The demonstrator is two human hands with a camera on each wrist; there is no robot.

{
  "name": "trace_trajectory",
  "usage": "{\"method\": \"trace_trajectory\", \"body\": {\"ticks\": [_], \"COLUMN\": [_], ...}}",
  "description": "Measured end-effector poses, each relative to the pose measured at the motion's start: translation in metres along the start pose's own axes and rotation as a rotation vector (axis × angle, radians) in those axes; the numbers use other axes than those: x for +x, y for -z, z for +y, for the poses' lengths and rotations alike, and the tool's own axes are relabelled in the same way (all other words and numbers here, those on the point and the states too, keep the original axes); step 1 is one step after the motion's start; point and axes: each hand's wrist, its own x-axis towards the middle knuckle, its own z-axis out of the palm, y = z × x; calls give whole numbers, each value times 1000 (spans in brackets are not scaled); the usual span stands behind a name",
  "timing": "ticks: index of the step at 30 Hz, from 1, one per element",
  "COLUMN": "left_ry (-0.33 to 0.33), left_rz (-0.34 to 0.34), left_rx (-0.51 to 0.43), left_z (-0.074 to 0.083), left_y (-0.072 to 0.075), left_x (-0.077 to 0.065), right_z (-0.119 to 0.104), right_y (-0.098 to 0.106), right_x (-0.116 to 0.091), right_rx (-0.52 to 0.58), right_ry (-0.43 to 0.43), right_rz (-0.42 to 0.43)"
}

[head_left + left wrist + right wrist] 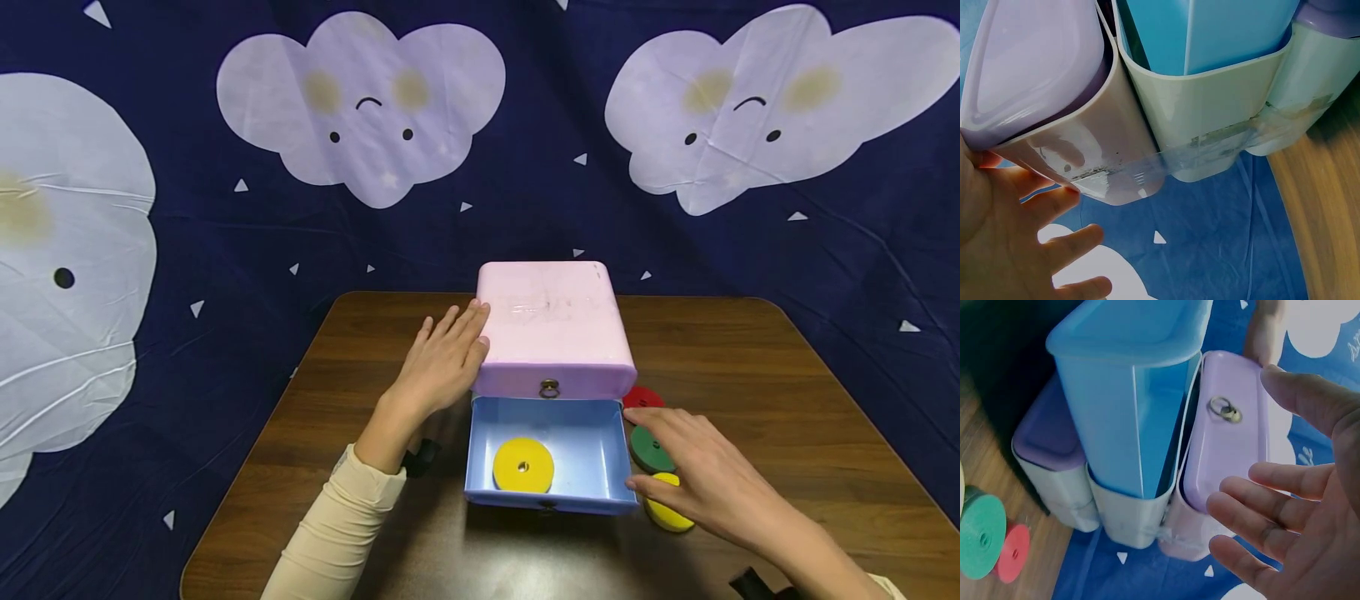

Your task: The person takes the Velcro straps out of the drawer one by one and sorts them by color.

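A small drawer chest with a pink top (551, 321) stands on the table, and its blue drawer (588, 437) is pulled out toward me. Inside that drawer lies a yellow disc (510, 471) with a small hole at its centre. My left hand (442, 358) rests against the chest's left side, fingers extended along the pink top's edge. By the drawer's right front corner hovers my right hand (701, 462), its fingers spread and holding nothing. Partly under it in the head view are a green disc (648, 450) and a second yellow disc (670, 518); a red disc (642, 397) lies just behind them.
Clear tape (1210, 140) runs across the back of the chest's tiers. A purple drawer front with a ring pull (1225, 412) is above the blue drawer. The brown wooden table (757, 375) backs onto a dark blue cloth (540, 208) printed with clouds.
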Motion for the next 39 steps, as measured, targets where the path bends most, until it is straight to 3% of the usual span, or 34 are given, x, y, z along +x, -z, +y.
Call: {"method": "trace_trajectory", "body": {"ticks": [20, 39], "left_ry": [5, 6], "left_rz": [-6, -9], "left_rx": [-1, 4], "left_z": [0, 0], "left_y": [0, 1], "left_x": [0, -1], "right_z": [-12, -9], "right_y": [-30, -53], "right_x": [35, 58], "right_rx": [-3, 110], "right_ry": [136, 206], "right_rz": [-165, -383]}}
